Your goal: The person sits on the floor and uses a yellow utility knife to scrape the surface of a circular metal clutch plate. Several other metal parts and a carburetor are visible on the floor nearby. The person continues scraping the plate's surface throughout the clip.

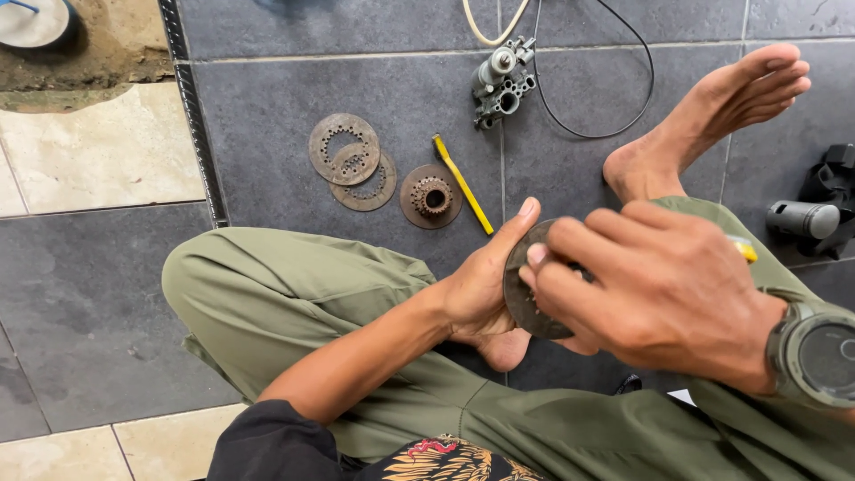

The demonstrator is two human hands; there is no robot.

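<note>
1. Floor [294, 98] of large dark grey tiles with pale grout lines; it fills most of the view, from twelve to six o'clock.
2. At nine to ten o'clock, lighter cream tiles [98, 151]; a ridged dark metal strip [198, 134] divides them from the grey.
3. At eleven o'clock, a patch of bare brown earth [98, 53]; a round pale basin [34, 21] sits at its corner.
4. Light is even, soft daylight; shadows are faint.

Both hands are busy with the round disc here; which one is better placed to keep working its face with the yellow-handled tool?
Right. The right hand already grips the yellow-handled tool and lies over the disc, while the left hand cradles the disc's edge from the side, so it probably stays the support.
</note>
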